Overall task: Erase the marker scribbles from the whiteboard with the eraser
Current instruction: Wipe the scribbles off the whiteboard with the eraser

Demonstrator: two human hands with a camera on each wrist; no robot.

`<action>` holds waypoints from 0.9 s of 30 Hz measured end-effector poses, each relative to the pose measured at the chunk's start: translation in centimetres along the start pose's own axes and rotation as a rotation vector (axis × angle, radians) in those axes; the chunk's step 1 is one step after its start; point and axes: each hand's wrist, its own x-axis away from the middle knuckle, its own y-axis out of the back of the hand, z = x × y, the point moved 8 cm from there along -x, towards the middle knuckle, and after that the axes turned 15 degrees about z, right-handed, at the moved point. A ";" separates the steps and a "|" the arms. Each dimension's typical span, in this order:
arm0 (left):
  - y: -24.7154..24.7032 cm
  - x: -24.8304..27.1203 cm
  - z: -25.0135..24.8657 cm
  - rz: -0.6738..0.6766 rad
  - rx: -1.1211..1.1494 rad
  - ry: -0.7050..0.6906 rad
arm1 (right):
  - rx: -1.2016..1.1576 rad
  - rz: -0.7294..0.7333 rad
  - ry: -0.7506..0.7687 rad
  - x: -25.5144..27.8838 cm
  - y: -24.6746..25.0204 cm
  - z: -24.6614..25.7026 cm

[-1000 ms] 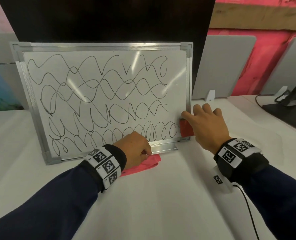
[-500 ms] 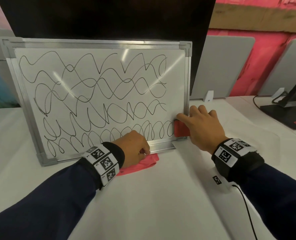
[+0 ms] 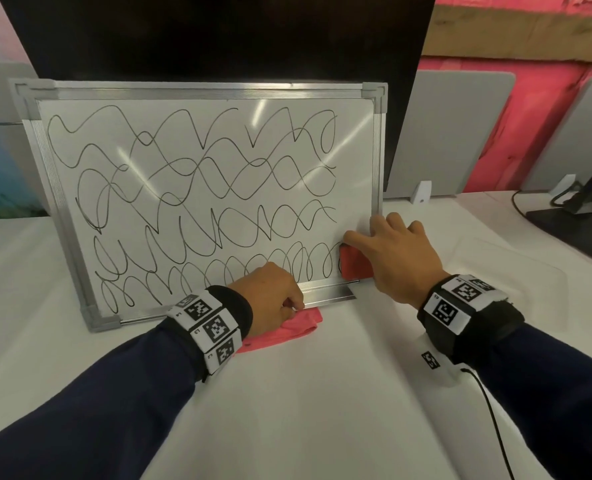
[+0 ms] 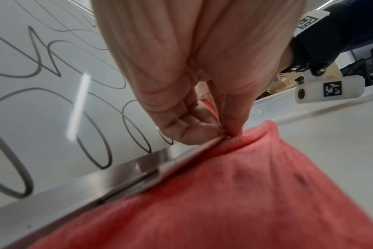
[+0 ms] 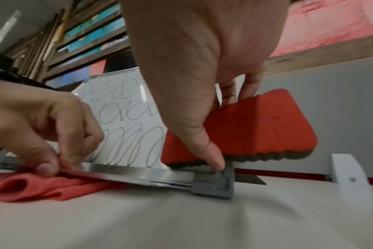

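A whiteboard (image 3: pixel 353 188) covered in black scribbles (image 3: pixel 190 174) leans upright against a dark screen. My right hand (image 3: pixel 374 237) grips a red eraser (image 3: pixel 353 266) with its thumb and fingers. The eraser lies against the board's lower right corner, touching the last loop. From the right wrist the eraser (image 5: pixel 256 128) shows a dark felt underside just above the grey corner piece (image 5: pixel 213 185). My left hand (image 3: pixel 296 304) pinches the metal tray (image 4: pixel 177 161) on the board's bottom edge. Below that hand lies a pink cloth (image 3: pixel 287 330).
A large black screen (image 3: pixel 218 36) stands behind the board. Grey dividers (image 3: pixel 450 133) line the back right, and a monitor stand (image 3: pixel 578 223) with cables sits at the far right. A cable (image 3: pixel 491 417) trails from my right wrist over the white table (image 3: pixel 322 410).
My right hand has slid the eraser a little to the left, from over the right frame onto the board's surface. The left hand keeps its pinch on the tray.
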 end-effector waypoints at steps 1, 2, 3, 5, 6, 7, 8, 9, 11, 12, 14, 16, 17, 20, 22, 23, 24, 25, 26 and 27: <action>0.0 0.0 0.0 0.001 0.006 0.000 | -0.011 0.001 -0.011 0.0 0.2 -0.5; 0.0 0.0 -0.1 0.000 0.011 -0.004 | -0.025 -0.001 -0.027 0.0 0.4 -1.0; 0.1 0.0 -0.1 -0.002 0.015 -0.006 | -0.034 -0.006 -0.042 0.0 0.6 -1.4; 0.1 0.0 0.0 0.002 0.026 -0.002 | -0.035 -0.012 -0.049 0.0 0.7 -1.2; 0.1 0.0 0.0 0.003 0.026 0.001 | -0.033 -0.012 -0.037 0.0 0.5 -0.6; 0.1 0.0 0.1 0.001 0.024 0.004 | -0.031 -0.008 -0.013 -0.1 0.3 0.1; 0.1 0.0 0.1 0.001 0.025 0.006 | -0.028 -0.003 0.013 -0.1 0.0 0.8; 0.1 0.0 0.1 0.002 0.026 0.005 | -0.026 -0.001 0.033 -0.1 -0.2 1.1; 0.1 0.2 0.1 0.004 0.026 0.008 | -0.029 -0.002 0.031 -0.3 0.0 0.7; 0.2 0.2 0.2 0.002 0.030 0.010 | -0.039 -0.004 0.011 -0.3 0.2 0.1; 0.3 0.3 0.3 -0.008 0.050 0.015 | -0.051 -0.014 -0.033 -0.3 0.5 -0.7; 0.3 0.4 0.3 -0.011 0.056 0.014 | -0.033 -0.003 -0.022 -0.2 0.4 -0.2; 0.3 0.5 0.3 -0.014 0.049 0.013 | -0.017 0.007 0.001 -0.1 0.2 0.1; 0.4 0.8 0.1 -0.030 0.036 0.015 | 0.008 -0.005 0.004 0.1 0.4 -0.4; 0.4 0.9 0.0 -0.034 0.027 0.018 | -0.016 -0.029 -0.036 0.2 0.7 -1.4; 0.4 0.9 0.1 -0.033 0.024 0.021 | -0.026 -0.036 -0.047 0.2 0.6 -1.5; 0.4 0.9 0.1 -0.030 0.022 0.024 | -0.026 -0.035 -0.047 0.3 0.4 -1.3; 0.3 0.9 0.1 -0.027 0.019 0.027 | -0.019 -0.030 -0.037 0.3 0.3 -0.8; 0.3 0.9 0.1 -0.026 0.016 0.031 | -0.010 -0.026 -0.017 0.3 0.1 -0.2; 0.3 0.8 0.2 -0.024 0.012 0.034 | -0.003 -0.025 0.003 0.3 0.0 0.2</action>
